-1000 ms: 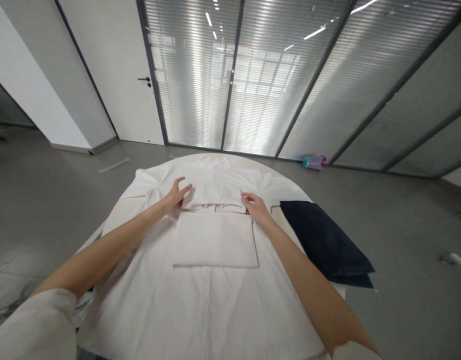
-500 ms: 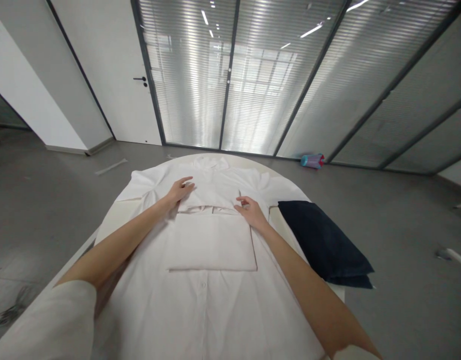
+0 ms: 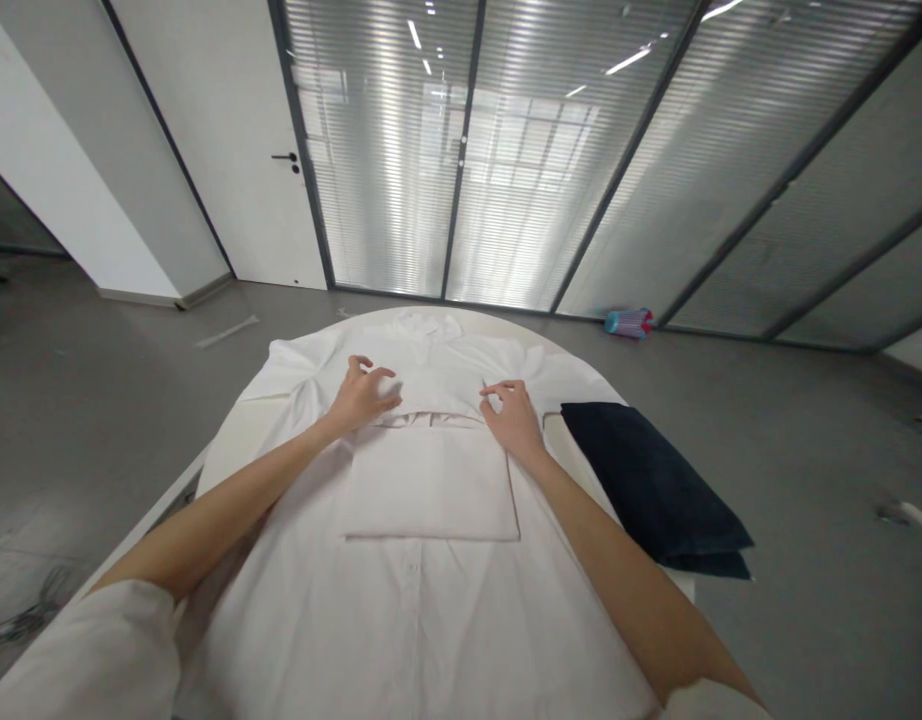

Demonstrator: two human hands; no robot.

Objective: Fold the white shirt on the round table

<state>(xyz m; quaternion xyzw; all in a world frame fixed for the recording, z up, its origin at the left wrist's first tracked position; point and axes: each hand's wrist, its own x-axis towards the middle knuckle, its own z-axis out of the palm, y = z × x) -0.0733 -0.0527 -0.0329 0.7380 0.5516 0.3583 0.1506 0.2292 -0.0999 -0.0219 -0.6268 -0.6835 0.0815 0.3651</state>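
Observation:
A white shirt (image 3: 371, 620) is spread over the table, its buttoned front facing up and its collar at the far end. On its middle lies a folded white cloth piece (image 3: 431, 490), roughly rectangular; whether it is part of another garment I cannot tell. My left hand (image 3: 362, 395) is over the shirt by the folded piece's far left corner, fingers spread and curved, holding nothing. By the far right corner is my right hand (image 3: 512, 415), its thumb and forefinger curved with a small gap between them. A loose, rumpled edge of white fabric runs between both hands.
A folded dark navy garment (image 3: 648, 490) overhangs the right edge of the white table (image 3: 262, 425). A blue and pink object (image 3: 629, 323) lies on the floor by the glass partition (image 3: 528, 200). Cables (image 3: 26, 620) lie on the floor at lower left.
My left hand's fingers have spread and lifted from the fabric. My right hand has shifted slightly, its fingers curling more. The folded piece has stayed in place on the shirt.

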